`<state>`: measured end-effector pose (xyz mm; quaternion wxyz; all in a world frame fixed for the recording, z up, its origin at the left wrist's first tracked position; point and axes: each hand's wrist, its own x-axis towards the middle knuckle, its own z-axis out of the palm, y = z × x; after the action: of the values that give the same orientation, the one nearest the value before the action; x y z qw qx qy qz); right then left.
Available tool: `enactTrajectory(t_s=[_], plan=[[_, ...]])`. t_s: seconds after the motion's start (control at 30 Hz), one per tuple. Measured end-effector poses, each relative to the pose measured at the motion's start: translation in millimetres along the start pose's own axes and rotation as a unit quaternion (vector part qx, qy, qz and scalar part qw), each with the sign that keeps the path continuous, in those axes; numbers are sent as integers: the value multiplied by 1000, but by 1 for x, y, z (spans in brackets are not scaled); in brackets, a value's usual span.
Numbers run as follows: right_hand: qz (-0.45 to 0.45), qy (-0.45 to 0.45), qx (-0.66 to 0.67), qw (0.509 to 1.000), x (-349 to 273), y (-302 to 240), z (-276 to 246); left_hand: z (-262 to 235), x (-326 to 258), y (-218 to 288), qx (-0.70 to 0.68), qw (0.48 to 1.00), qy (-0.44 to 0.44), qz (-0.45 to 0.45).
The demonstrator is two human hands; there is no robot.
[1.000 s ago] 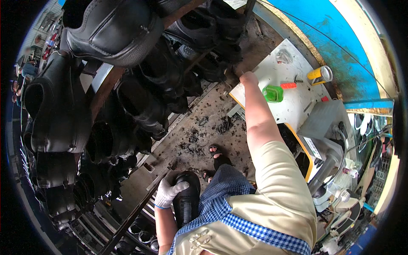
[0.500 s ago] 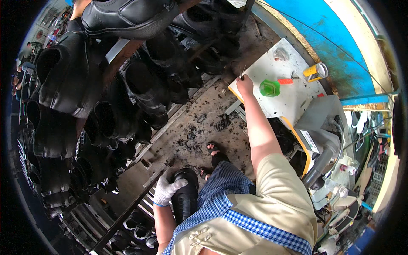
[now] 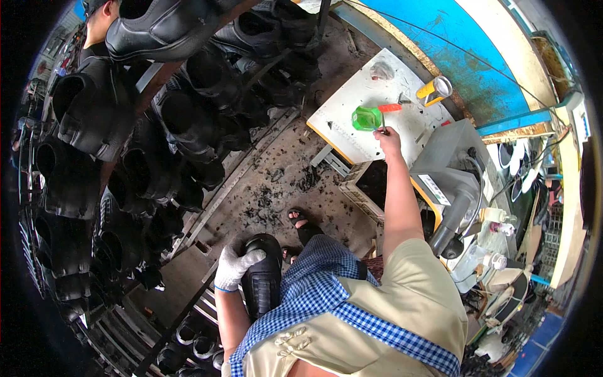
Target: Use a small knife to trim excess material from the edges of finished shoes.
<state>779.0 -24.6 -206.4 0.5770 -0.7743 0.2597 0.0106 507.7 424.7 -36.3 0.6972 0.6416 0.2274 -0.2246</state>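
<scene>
My left hand [image 3: 235, 264], in a white knit glove, is closed round a black shoe [image 3: 262, 279] held upright against my apron. The laces face up. My bare right hand [image 3: 389, 141] reaches over the white table and pinches a thin small brush [image 3: 382, 123]. Its tip is at the right side of a green cut-open plastic container [image 3: 365, 118]; whether it touches the inside cannot be made out. Beside the container lies a flat orange-red piece [image 3: 390, 108].
A rack of black shoes [image 3: 188, 119] fills the left. On the white table [image 3: 344, 103] stand a yellow-and-white can [image 3: 434, 92] and a crumpled clear bag [image 3: 382, 70]. A grey machine [image 3: 449, 157] adjoins the table at right. Scraps litter the floor [image 3: 264, 188]. Another person [image 3: 99, 25] is behind the rack.
My right hand has moved from the table's left edge to the green container, bringing the small brush to it. My left hand still holds the shoe. The view has shifted slightly.
</scene>
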Motion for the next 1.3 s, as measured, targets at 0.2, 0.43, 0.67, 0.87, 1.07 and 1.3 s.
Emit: enactTrajectory(t_s=[0.2,0.43,0.67,0.87,1.07,1.3], plan=[[-48,148,168,974,17,13,9,11,-7,7,-5,1000,12,6],[34,234,264,935,34,23,32,13,-9,5,-6,999,47,21],[88,210,331,916,5,1,11,11,-9,16,-60,993,75,64],[69,-64,447,889,-68,-48,24,13,-8,26,-102,978,107,147],[35,-372,393,840,-198,-148,68,11,-22,40,-106,968,109,202],[-34,-449,295,843,-279,-173,99,2,-54,29,-112,965,138,192]])
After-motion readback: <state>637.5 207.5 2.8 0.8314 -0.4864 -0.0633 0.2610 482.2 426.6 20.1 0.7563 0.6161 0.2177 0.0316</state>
